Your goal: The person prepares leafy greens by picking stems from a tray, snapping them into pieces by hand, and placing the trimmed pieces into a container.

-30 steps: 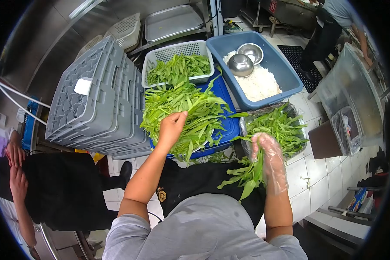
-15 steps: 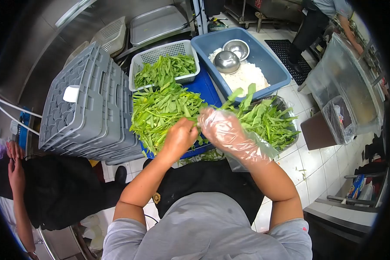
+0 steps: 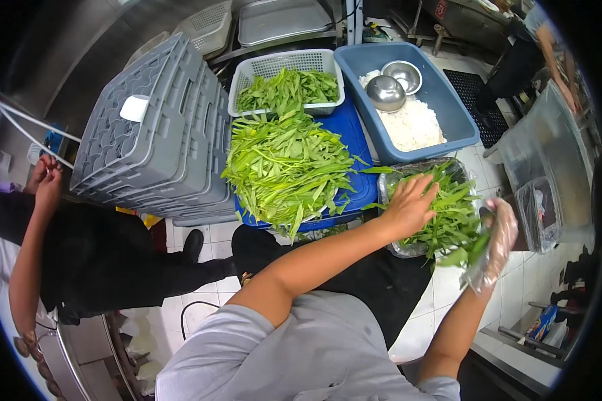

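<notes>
My left hand [image 3: 411, 206], bare, reaches across to the right with its fingers apart, touching the leafy greens [image 3: 448, 207] in a plastic-lined container [image 3: 403, 248]. At that container's right side, my right hand [image 3: 500, 240] wears a clear plastic glove and is closed round some green leaves [image 3: 471, 252]. A large heap of greens [image 3: 291, 164] lies on the blue lid [image 3: 356, 134]. Behind the heap, more greens [image 3: 291, 88] fill part of a white perforated basket [image 3: 247, 70].
Stacked grey racks [image 3: 174, 134] stand at the left. A blue tub [image 3: 467, 130] behind the lined container holds a white grainy food and two metal bowls [image 3: 386, 93]. Another person [image 3: 114, 247] stands at the left, one more at the upper right. A brown bin [image 3: 525, 220] is at the right.
My hands have parted from their meeting point near the heap. Both have moved right, the left onto the greens in the lined container, the right to its far side with leaves.
</notes>
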Available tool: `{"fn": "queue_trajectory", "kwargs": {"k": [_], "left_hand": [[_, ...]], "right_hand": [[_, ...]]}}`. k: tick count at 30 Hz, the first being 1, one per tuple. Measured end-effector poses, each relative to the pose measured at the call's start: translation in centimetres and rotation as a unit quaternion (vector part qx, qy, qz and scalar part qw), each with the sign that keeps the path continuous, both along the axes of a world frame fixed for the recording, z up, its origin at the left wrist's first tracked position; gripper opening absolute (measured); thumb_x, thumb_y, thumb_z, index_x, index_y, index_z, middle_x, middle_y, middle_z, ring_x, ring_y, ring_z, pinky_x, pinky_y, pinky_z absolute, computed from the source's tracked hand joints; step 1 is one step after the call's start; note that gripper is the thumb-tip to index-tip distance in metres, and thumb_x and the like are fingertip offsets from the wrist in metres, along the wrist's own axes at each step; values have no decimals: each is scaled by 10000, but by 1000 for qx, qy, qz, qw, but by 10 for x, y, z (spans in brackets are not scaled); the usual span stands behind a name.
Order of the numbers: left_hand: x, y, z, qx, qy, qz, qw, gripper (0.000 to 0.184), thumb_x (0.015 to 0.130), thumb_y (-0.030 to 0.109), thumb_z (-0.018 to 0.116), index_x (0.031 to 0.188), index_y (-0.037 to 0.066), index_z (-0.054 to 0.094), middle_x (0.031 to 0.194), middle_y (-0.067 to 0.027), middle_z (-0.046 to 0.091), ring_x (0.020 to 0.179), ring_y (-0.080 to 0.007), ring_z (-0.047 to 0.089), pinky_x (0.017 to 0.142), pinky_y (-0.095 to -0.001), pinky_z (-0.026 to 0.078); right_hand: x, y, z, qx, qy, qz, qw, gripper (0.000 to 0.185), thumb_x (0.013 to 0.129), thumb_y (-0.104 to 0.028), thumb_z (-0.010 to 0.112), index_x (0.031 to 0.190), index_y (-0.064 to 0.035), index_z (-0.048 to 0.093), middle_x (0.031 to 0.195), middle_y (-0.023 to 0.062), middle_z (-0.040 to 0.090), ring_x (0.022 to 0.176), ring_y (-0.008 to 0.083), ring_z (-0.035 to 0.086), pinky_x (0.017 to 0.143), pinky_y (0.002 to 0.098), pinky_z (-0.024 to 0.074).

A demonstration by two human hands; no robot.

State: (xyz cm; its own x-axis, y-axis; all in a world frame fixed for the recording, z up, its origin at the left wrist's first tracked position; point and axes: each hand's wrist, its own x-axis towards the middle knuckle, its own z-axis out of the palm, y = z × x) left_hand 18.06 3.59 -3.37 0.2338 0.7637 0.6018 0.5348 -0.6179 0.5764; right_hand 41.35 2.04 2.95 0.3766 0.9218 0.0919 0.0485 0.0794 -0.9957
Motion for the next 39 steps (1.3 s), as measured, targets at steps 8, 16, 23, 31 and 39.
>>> {"fn": "queue_trajectory", "kwargs": {"k": [8, 16, 23, 31, 39], "left_hand": [[-220, 13, -35, -9, 188, 208, 960, 258, 725, -31, 615, 965, 35, 686, 983, -158, 627, 963, -349, 563, 854, -424, 466], [-320, -3, -26, -53, 392, 214, 893, 198, 745, 58, 621, 931, 97, 676, 962, -76, 570, 976, -286, 548, 775, -425, 469], [-331, 6, -32, -37, 417, 219, 881, 134, 785, 106, 622, 916, 104, 653, 945, -66, 574, 963, -272, 555, 785, -456, 426], [-317, 1, 34, -145, 102, 230, 957, 123, 928, 136, 549, 972, 26, 580, 900, -177, 607, 876, -352, 602, 748, -435, 463], [-312, 1, 52, -359, -8, 154, 921, 113, 906, 105, 597, 983, 22, 603, 840, -153, 618, 792, -327, 606, 721, -370, 483]], "right_hand": [[18, -52, -13, 30, 49, 25, 998, 215, 971, -221, 573, 1018, -16, 621, 966, 47, 641, 833, 93, 531, 747, 222, 408], [-60, -27, -7, -13, 79, 86, 993, 154, 955, -211, 591, 988, -65, 629, 882, 36, 683, 682, 36, 513, 588, 178, 367], [-85, -32, -8, -38, 65, 155, 985, 141, 957, -184, 570, 954, -58, 634, 873, 45, 679, 804, 97, 575, 708, 238, 393], [-81, -43, -15, -52, 78, 165, 982, 175, 957, -199, 566, 947, -34, 622, 865, 61, 672, 818, 120, 592, 708, 244, 398], [-108, -36, -8, -48, 96, 218, 970, 165, 946, -192, 578, 950, -31, 617, 852, 64, 665, 812, 137, 606, 702, 254, 421]]}}
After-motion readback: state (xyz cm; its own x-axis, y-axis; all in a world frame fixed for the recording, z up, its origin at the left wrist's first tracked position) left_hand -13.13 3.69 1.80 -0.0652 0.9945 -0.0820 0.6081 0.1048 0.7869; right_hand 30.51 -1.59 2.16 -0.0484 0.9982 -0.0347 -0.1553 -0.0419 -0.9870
